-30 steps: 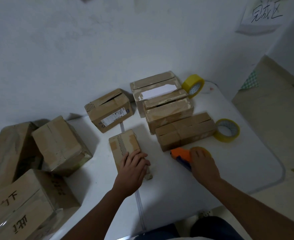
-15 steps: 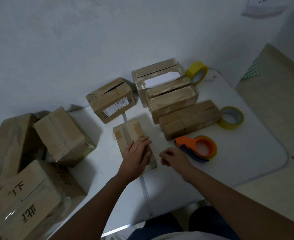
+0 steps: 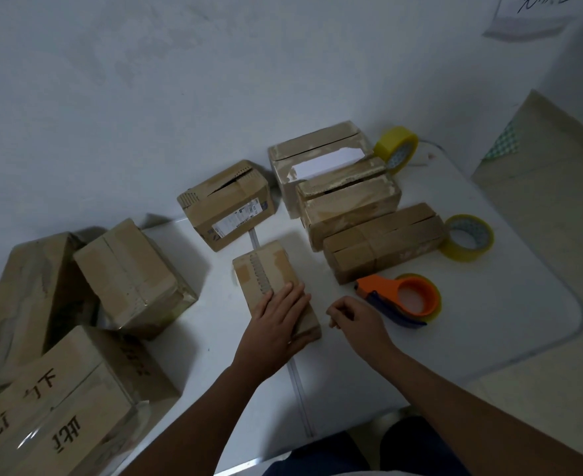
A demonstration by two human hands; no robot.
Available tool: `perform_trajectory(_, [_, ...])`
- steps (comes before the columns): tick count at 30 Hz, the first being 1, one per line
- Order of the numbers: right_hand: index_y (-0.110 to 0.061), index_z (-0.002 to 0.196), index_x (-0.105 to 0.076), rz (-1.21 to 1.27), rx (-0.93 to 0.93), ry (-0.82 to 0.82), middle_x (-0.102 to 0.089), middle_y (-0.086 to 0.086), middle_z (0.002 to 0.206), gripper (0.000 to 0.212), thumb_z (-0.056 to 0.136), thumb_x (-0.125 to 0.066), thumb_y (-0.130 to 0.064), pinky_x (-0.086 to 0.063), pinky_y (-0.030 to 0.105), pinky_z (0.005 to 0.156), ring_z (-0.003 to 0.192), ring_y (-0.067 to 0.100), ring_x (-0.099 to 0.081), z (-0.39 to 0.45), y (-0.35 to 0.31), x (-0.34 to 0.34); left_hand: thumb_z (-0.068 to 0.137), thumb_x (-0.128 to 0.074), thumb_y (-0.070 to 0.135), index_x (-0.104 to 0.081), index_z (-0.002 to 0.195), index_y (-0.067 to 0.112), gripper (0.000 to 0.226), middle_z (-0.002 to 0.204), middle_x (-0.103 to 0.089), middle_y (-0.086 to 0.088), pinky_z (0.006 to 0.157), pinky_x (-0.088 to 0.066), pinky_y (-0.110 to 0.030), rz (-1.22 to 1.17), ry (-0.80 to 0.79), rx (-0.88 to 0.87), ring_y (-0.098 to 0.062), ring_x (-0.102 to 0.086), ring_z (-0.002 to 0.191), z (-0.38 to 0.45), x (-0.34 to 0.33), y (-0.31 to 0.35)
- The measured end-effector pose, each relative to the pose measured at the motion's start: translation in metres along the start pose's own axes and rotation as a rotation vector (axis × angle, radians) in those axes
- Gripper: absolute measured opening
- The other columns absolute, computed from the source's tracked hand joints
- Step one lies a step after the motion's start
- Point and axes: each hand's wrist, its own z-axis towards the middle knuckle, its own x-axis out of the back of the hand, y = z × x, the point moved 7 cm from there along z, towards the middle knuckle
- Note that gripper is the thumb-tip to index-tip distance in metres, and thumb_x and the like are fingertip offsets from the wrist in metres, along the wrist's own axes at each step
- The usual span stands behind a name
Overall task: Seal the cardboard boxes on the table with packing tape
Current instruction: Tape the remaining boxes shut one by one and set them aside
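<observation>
Nine cardboard boxes crowd a white counter [image 3: 489, 338]. The left hand [image 3: 278, 324] presses flat, fingers straight, on a small box [image 3: 269, 276] at centre. The right hand [image 3: 355, 322], fingers curled and holding nothing, hovers beside an orange tape dispenser [image 3: 403, 298]. Two yellow tape rolls lie near the right edge.

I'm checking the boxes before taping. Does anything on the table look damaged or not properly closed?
Yes. The box with the shipping label near the wall has top flaps that gape, leaving a dark slit. The rear box shows a white sheet through its open top, and its edges look ragged and peeled. The small box under the left hand looks closed.
</observation>
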Motion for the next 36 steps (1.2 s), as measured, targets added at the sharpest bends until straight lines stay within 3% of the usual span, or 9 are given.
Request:
perform_trajectory(5, [-0.021,0.073,-0.06,-0.002,0.027,0.01,-0.064,-0.006,0.067,0.021,0.093,-0.061,-0.019,-0.043,0.016,0.063,0.064,0.0,-0.058,0.002,-0.001,0.001,0.094,-0.036,0.059,-0.026,0.154,0.018,0.073,0.161,-0.029,-0.004,0.12,-0.017,-0.045,0.07,0.033,-0.017,-0.022,-0.022,0.15,0.002,0.0,0.005])
perform_trajectory(8, [-0.018,0.074,-0.06,-0.003,0.061,0.021,-0.061,-0.008,0.065,0.021,0.094,-0.06,-0.022,-0.041,0.013,0.06,0.063,0.0,-0.057,0.003,-0.003,-0.003,0.092,-0.045,0.058,-0.024,0.155,0.019,0.077,0.162,-0.024,-0.003,0.12,-0.015,-0.045,0.069,0.021,-0.014,-0.022,-0.017,0.151,0.002,-0.001,0.005])
perform_trajectory(13, [-0.014,0.079,-0.056,-0.121,0.185,0.018,-0.056,-0.007,0.067,0.021,0.098,-0.054,-0.022,-0.043,0.027,0.061,0.065,0.008,-0.054,0.01,-0.008,-0.012,0.094,-0.044,0.062,-0.019,0.158,0.018,0.082,0.165,-0.015,-0.002,0.122,-0.011,-0.045,0.073,-0.01,-0.017,-0.02,-0.008,0.153,-0.001,-0.001,0.004])
perform_trajectory(18, [-0.016,0.086,-0.052,-0.272,0.291,-0.007,-0.051,-0.003,0.077,0.02,0.102,-0.046,-0.026,-0.036,0.026,0.063,0.073,0.012,-0.044,0.018,-0.005,-0.026,0.096,-0.048,0.054,-0.021,0.157,0.015,0.077,0.165,-0.016,-0.005,0.12,-0.019,-0.05,0.109,-0.024,-0.035,-0.023,-0.008,0.153,0.0,-0.004,0.005])
perform_trajectory(22, [-0.013,0.089,-0.054,-0.282,0.331,-0.002,-0.05,-0.005,0.081,0.039,0.098,-0.031,-0.043,-0.04,0.03,0.066,0.075,0.014,-0.044,0.02,-0.005,-0.034,0.094,-0.053,0.05,-0.022,0.157,0.015,0.078,0.165,-0.016,-0.006,0.12,-0.016,-0.05,0.14,-0.025,-0.037,-0.025,-0.009,0.153,0.0,-0.005,0.006])
perform_trajectory(30, [-0.011,0.089,-0.05,-0.272,0.326,-0.015,-0.046,-0.004,0.081,0.046,0.095,-0.022,-0.046,-0.035,0.025,0.066,0.072,0.014,-0.044,0.023,-0.006,-0.047,0.094,-0.052,0.048,-0.02,0.157,0.014,0.078,0.164,-0.019,-0.009,0.12,-0.015,-0.05,0.165,-0.003,-0.018,-0.028,-0.012,0.152,0.002,-0.006,0.005])
perform_trajectory(32, [-0.015,0.089,-0.046,-0.288,0.296,-0.033,-0.047,-0.004,0.08,0.035,0.099,-0.027,-0.043,-0.035,0.025,0.066,0.071,0.013,-0.044,0.024,-0.003,-0.049,0.094,-0.05,0.048,-0.019,0.157,0.014,0.077,0.164,-0.019,-0.009,0.12,-0.016,-0.051,0.164,-0.009,-0.017,-0.028,-0.011,0.152,0.002,-0.007,0.005])
perform_trajectory(36, [-0.014,0.093,-0.045,-0.273,0.171,-0.099,-0.055,0.004,0.087,0.021,0.103,-0.039,-0.032,-0.045,0.038,0.065,0.074,0.02,-0.053,0.031,0.006,-0.049,0.094,-0.051,0.047,-0.021,0.157,0.014,0.077,0.164,-0.018,-0.009,0.12,-0.016,-0.051,0.155,-0.006,-0.013,-0.028,-0.011,0.152,0.001,-0.006,0.006])
